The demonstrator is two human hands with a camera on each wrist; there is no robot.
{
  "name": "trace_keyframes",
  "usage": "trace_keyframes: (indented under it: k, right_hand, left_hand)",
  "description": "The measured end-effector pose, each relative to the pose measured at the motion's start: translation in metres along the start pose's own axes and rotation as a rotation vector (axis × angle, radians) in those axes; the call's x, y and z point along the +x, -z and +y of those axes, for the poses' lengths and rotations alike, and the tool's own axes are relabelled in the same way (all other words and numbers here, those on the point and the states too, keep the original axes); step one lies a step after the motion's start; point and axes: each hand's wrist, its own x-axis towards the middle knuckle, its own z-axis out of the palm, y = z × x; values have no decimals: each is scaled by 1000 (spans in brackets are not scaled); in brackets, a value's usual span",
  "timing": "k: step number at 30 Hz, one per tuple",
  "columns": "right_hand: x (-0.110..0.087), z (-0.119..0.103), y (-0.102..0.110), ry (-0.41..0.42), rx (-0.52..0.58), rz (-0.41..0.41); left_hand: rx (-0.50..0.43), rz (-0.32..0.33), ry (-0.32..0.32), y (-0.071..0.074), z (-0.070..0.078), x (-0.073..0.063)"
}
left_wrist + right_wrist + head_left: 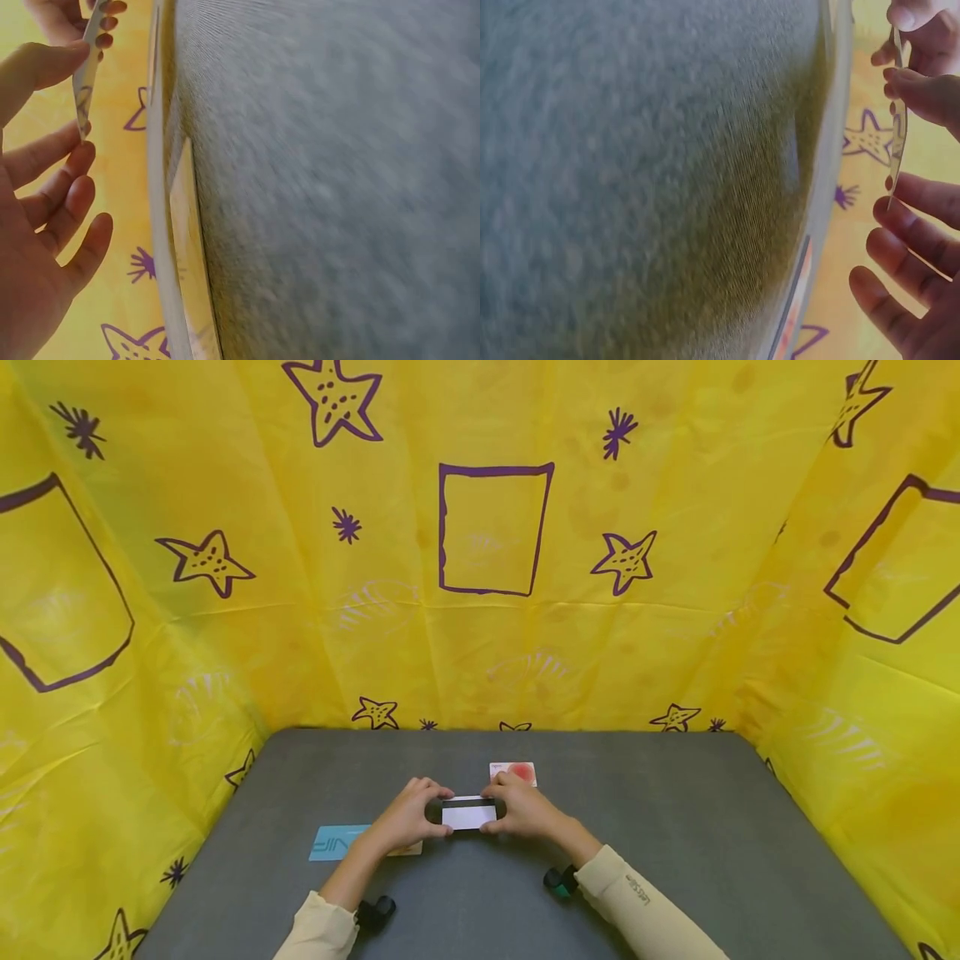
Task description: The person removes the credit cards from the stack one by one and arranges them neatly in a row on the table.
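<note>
Both hands hold a white plastic card with a black stripe (468, 817) by its two short ends, above the grey table. My left hand (405, 817) pinches its left end between thumb and fingertips. At the opposite end, the thumb and fingertips of my right hand (527, 808) pinch it too. Both wrist views show the card (87, 82) edge-on and slightly bowed, raised off the tabletop. In the right wrist view the other fingers of the right hand (930, 281) spread loosely below the card (899, 135).
On the grey table (675, 827) a blue card with dark lettering (330, 845) lies left, beside a pale card (409, 850) partly behind the left forearm. A white card with a red circle (523, 772) lies behind the right hand. Yellow patterned cloth (495, 652) walls the table's back and sides.
</note>
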Motion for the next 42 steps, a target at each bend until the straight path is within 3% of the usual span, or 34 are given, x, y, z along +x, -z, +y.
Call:
trace_keyframes:
  k: [7,14,21,42]
  right_hand:
    - [3,-9,-8,-11,-14,-46]
    - [8,-17,-14,16,-102,-74]
    - [12,-27,-17,-25,-121,-142]
    - [14,-32,-27,-65,-169,-184]
  left_hand:
    - [46,-30,9,1,-5,-10]
    - [51,-87,36,2,-9,-15]
    - [63,-107,41,7,-9,-21]
    - [94,-181,68,8,-7,-19]
